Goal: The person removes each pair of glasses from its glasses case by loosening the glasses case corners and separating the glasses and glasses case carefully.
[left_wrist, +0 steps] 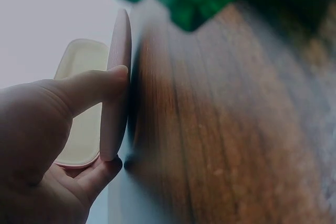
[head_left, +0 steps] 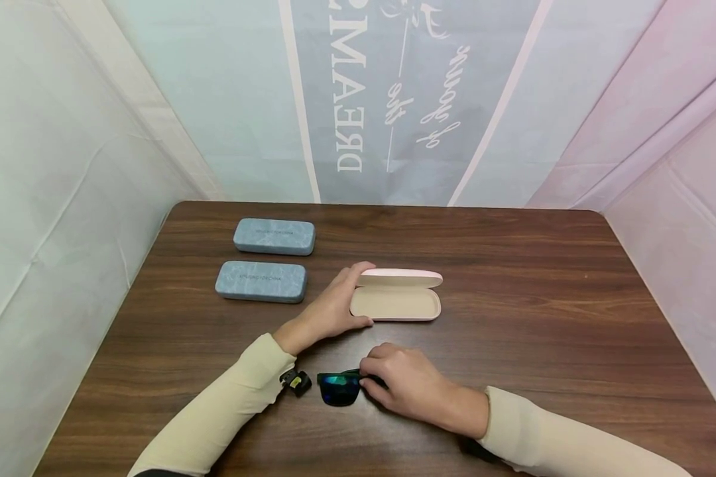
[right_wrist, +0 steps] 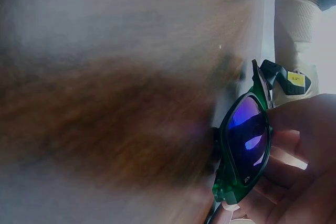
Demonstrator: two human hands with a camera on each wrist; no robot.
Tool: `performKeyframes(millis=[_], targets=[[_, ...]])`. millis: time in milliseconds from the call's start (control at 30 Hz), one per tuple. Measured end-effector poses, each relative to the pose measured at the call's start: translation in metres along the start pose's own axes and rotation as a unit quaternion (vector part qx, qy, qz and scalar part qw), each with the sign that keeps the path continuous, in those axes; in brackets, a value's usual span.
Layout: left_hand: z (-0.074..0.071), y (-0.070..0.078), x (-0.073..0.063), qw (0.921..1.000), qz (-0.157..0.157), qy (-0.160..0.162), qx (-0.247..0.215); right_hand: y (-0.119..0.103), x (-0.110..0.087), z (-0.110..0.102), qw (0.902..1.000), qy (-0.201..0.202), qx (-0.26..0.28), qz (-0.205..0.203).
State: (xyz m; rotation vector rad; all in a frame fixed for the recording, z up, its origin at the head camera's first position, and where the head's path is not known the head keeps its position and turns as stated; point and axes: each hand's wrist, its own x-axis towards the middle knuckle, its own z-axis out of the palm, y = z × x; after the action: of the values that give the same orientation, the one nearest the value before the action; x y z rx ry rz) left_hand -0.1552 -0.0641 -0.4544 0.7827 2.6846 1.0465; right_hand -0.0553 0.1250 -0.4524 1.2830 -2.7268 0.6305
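Observation:
An eyeglass case (head_left: 396, 305), pinkish outside and cream inside, stands with its lid raised on the table. My left hand (head_left: 333, 306) grips its left end, thumb at the front edge and fingers behind by the lid; the left wrist view shows the thumb (left_wrist: 92, 88) against the case's side. Nearer me, my right hand (head_left: 410, 384) pinches a pair of sunglasses (head_left: 339, 389) at the bridge and right side. They have a green frame and shiny blue-green lenses, and the hand hides one lens in the head view. In the right wrist view, one lens (right_wrist: 248, 135) reflects purple.
Two closed blue eyeglass cases (head_left: 274, 236) (head_left: 260, 281) lie at the left of the brown wooden table (head_left: 531, 298). A small black camera (head_left: 296, 382) is strapped at the left wrist. Fabric curtains (head_left: 227, 99) hang behind and at both sides.

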Motion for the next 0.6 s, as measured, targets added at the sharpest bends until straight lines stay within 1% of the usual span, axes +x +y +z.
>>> performKeyframes(millis=[167, 367, 600], targets=[[0.0000, -0.0007, 0.0004, 1.0000, 0.003, 0.001, 0.002, -0.0001, -0.0001, 0.0007, 1.0000, 0.000, 0.002, 0.004], [0.0002, -0.0009, 0.0003, 1.0000, 0.003, -0.001, 0.003, -0.0003, -0.0001, 0.0007, 0.9997, -0.013, 0.010, 0.018], [0.0007, -0.0019, -0.0001, 1.0000, 0.002, 0.000, 0.001, -0.0012, 0.0000, 0.0008, 0.9996, -0.015, 0.012, 0.020]])
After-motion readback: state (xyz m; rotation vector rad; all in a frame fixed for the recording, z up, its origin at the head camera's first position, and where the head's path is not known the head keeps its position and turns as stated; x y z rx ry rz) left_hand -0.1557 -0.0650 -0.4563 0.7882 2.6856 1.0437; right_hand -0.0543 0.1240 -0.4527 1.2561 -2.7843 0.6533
